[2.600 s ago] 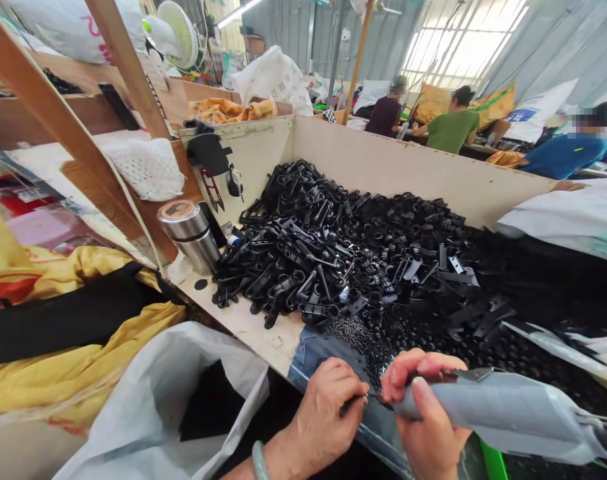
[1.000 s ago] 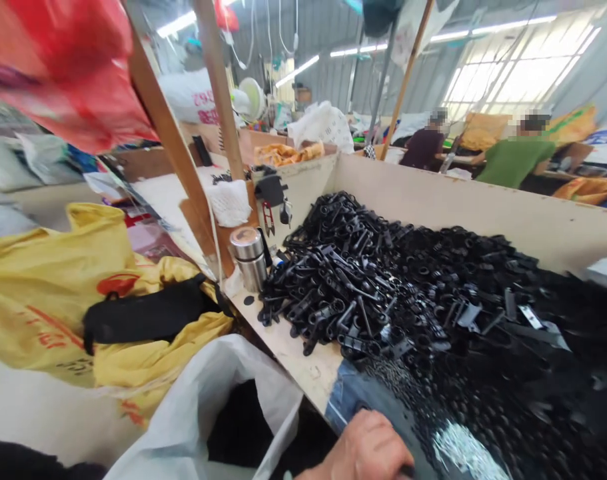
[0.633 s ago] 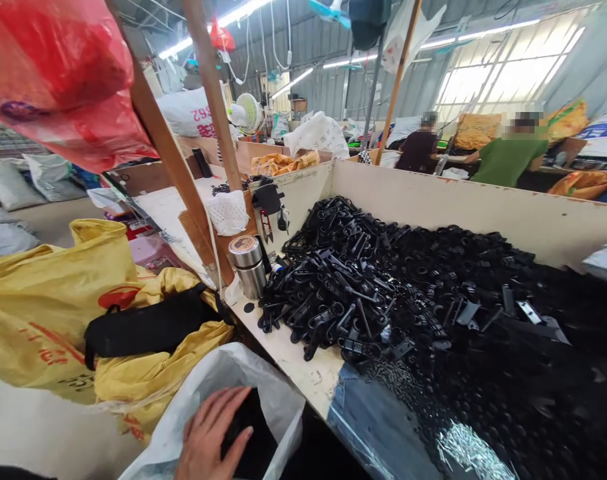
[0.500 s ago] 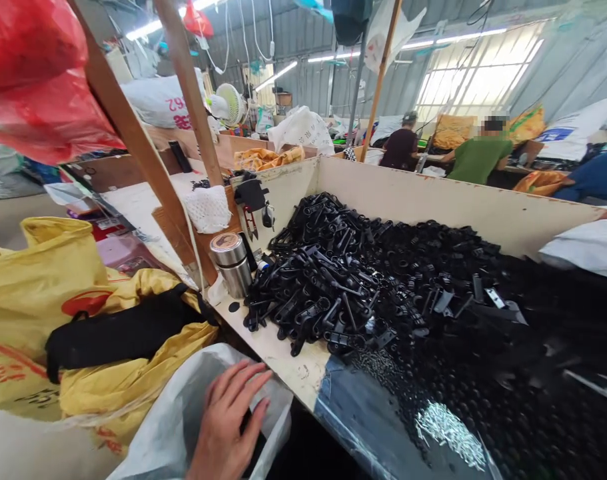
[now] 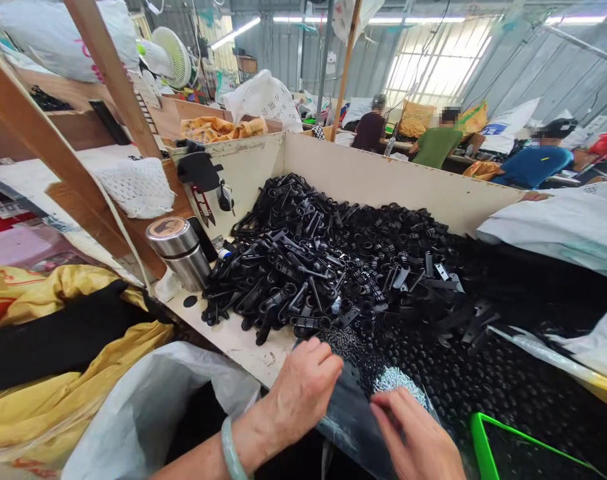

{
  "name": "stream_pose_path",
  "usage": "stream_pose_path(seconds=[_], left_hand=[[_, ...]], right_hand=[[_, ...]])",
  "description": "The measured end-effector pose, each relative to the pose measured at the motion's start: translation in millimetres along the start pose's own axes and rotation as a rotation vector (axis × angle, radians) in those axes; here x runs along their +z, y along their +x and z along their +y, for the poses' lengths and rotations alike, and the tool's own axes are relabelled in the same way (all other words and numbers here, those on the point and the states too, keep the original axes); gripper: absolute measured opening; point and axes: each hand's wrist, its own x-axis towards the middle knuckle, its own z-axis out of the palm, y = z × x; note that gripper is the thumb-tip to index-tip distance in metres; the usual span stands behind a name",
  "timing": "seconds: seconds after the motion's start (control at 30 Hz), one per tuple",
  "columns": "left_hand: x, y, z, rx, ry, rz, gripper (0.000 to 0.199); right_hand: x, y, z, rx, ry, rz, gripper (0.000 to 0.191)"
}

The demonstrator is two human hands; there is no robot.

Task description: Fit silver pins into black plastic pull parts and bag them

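Note:
My left hand (image 5: 308, 381), with a pale green bangle (image 5: 232, 450) on its wrist, is over the table's front edge beside a heap of small dark screws (image 5: 344, 341). Its fingers are curled closed, and whatever they hold is hidden. My right hand (image 5: 419, 433) is at the near side of a small pile of silver pins (image 5: 396, 379). Thumb and forefinger are pinched together there; I cannot make out anything between them. Beyond both hands lies a large heap of black plastic parts (image 5: 283, 273), with many small round black pieces (image 5: 488, 373) to the right.
A steel flask (image 5: 180, 257) stands at the table's left. Red-handled snips (image 5: 203, 205) hang by the wooden post (image 5: 58, 143). An open white sack (image 5: 128, 407) is below left, a green-rimmed tray (image 5: 479, 443) at lower right. Several people sit working farther back.
My left hand has left the white sack's mouth, moved right to the table and closed. My right hand has come into view by the pins. The view has shifted right, revealing the green-rimmed tray.

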Motion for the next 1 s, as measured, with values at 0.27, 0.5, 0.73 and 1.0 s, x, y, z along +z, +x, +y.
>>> stream_pose_path(seconds=[0.27, 0.5, 0.73, 1.0], left_hand=[[36.1, -9, 3, -0.171, -0.032, 0.04, 0.021], [29.9, 3, -11, -0.268, 0.157, -0.004, 0.018], [30.9, -6, -2, -0.237, -0.042, 0.008, 0.016], [21.4, -22, -11, -0.312, 0.01, 0.088, 0.019]], right_hand=[[26, 36, 2, -0.058, -0.257, 0.043, 0.042], [30, 33, 13, -0.118, -0.241, 0.022, 0.04], [23, 22, 15, -0.091, -0.068, 0.017, 0.029], [30, 10, 12, -0.073, 0.03, 0.013, 0.022]])
